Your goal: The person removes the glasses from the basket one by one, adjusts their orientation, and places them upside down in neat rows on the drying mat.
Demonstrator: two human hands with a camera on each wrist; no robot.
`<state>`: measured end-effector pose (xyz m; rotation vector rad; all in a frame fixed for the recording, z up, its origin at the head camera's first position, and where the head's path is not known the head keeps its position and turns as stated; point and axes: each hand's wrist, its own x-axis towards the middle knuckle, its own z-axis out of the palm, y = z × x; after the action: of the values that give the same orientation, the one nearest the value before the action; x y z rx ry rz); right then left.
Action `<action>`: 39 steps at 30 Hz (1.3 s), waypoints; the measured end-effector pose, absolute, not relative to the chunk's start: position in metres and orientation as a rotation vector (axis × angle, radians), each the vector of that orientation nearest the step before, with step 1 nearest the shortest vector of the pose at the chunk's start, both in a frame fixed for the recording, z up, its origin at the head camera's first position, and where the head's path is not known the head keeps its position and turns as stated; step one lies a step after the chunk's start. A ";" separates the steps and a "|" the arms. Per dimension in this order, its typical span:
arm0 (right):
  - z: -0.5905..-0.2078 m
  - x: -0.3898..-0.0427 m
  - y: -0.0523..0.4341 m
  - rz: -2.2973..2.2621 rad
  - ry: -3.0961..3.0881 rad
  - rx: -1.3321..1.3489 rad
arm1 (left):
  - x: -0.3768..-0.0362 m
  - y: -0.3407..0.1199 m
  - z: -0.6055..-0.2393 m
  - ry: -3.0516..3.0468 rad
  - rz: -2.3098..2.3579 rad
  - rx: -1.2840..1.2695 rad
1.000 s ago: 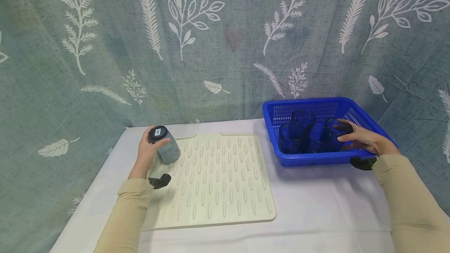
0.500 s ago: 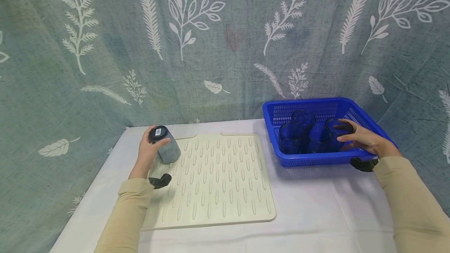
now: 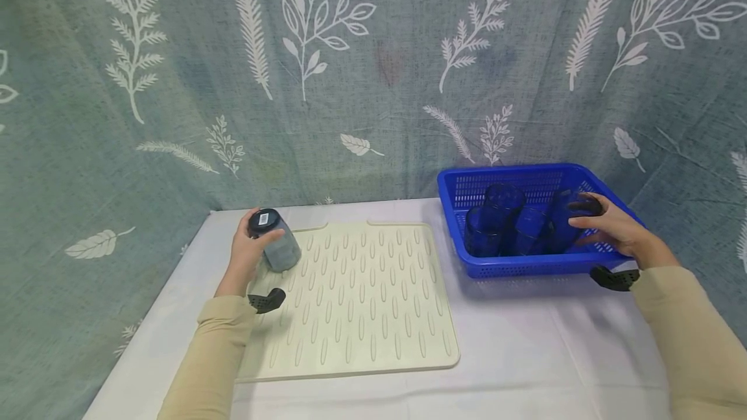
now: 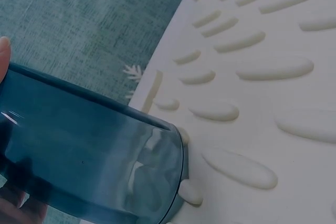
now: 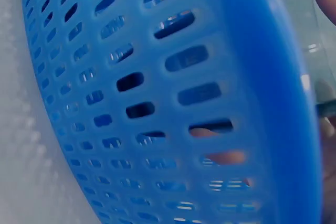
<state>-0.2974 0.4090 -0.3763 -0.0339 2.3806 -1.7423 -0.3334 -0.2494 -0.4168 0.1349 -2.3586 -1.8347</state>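
Setting: white-covered table (image 3: 525,349) in front of a blue-green leaf-print curtain (image 3: 373,70), seen from the person's head.
Left hand: left hand (image 3: 248,253) curls round an upturned smoky-blue tumbler (image 3: 274,242), thumb across its side, fingers behind it.
Tumbler position: base up with a small label on top; it leans, its rim touching the far left corner of the cream ridged drying mat (image 3: 356,303).
Wrist view, left: rim of the tumbler (image 4: 105,156) meets the mat (image 4: 262,103) among raised oval ribs; a fingertip shows at the upper left edge.
Right hand: right hand (image 3: 613,232) reaches into the blue slotted basket (image 3: 537,266) and wraps its fingers round the rightmost dark blue tumbler (image 3: 569,222).
Basket contents: three more blue tumblers (image 3: 502,219) stand close together, touching or nearly so.
Wrist view, right: basket wall (image 5: 157,103) fills the frame; fingers show faintly through the slots.
Handling, judged: tumblers look rigid, thin-walled and light, with smooth glossy sides that could slip; whether glass or plastic cannot be told, so treat as breakable.
Where to hold, judged: round the mid-body, thumb opposite fingers, clear of the rim.
Risk, judged: packed tumblers may knock together on lifting; ribs may rock a rim set down unevenly.
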 end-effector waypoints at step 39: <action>-0.301 -0.245 0.381 -1.811 2.789 -0.015 | -0.333 -0.249 -0.411 -2.384 -1.855 0.169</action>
<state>-0.2450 0.3806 -0.3014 -0.0148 2.7893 -1.8110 -0.3329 -0.2494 -0.4112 0.1690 -2.3837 -1.8551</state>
